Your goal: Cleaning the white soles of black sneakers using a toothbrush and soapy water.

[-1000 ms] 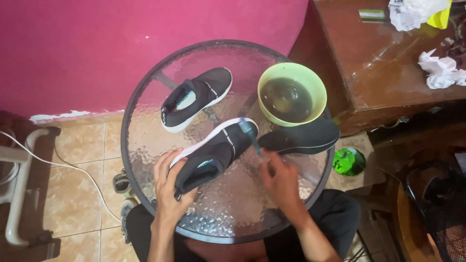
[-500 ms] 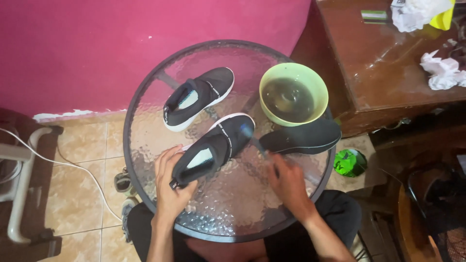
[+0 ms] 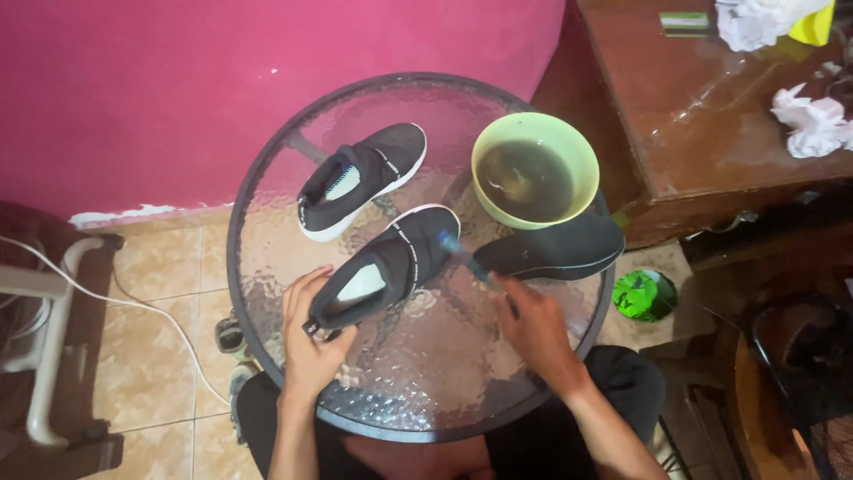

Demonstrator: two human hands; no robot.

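At the far left, a white cable (image 3: 133,307) lay on the tiled floor, well apart from the round glass table (image 3: 267,267). The left hand (image 3: 311,342) was wrapped around the heel of a black shoe (image 3: 382,271), fingers curled on its side, and it held the shoe on the glass. A second black shoe (image 3: 360,178) rested behind it, not touching. The right hand (image 3: 533,333) was closed on a small brush (image 3: 466,258), whose blue tip touched the toe of the held shoe.

To brush well, I think the heel needed a firm hold and short strokes, so the shoe would not slide on wet glass.

A green bowl (image 3: 536,169) of dark water and a black insole (image 3: 555,251) stood near the table's right edge, so room for the elbow was small there.
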